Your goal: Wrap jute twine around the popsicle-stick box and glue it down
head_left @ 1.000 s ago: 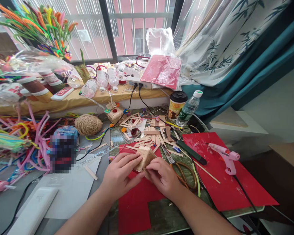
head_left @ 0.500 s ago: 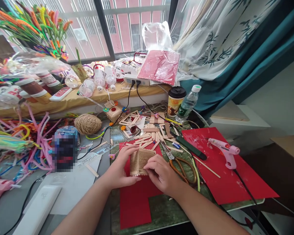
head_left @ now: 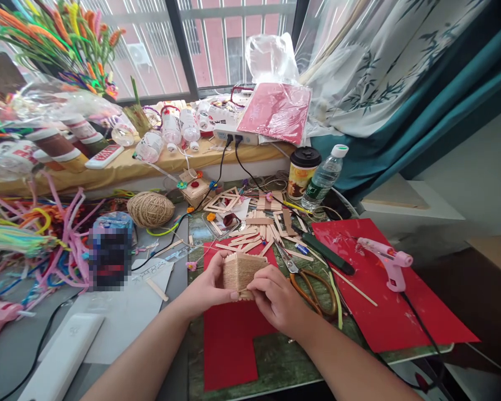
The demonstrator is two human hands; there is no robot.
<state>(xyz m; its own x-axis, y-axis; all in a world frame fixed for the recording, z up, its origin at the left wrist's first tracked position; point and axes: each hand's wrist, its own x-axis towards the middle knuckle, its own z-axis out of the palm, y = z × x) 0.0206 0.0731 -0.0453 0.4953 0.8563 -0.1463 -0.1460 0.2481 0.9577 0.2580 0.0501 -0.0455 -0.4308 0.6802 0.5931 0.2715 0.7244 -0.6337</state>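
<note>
Head view: we hold the twine-wrapped stick box (head_left: 242, 272) upright between left hand (head_left: 209, 289) and right hand (head_left: 278, 301) (both gripping it); open top faces up; long axis unclear.

Tan twine-wrapped box (head_left: 241, 271), red paper (head_left: 234, 340), pink glue gun (head_left: 387, 263).

Cluttered table (head_left: 275, 362), red paper (head_left: 229, 345), scissors (head_left: 313, 284)

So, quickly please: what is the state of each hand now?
Left hand: closed on the twine-wrapped stick box.
Right hand: fingers closed on the same box.
</note>
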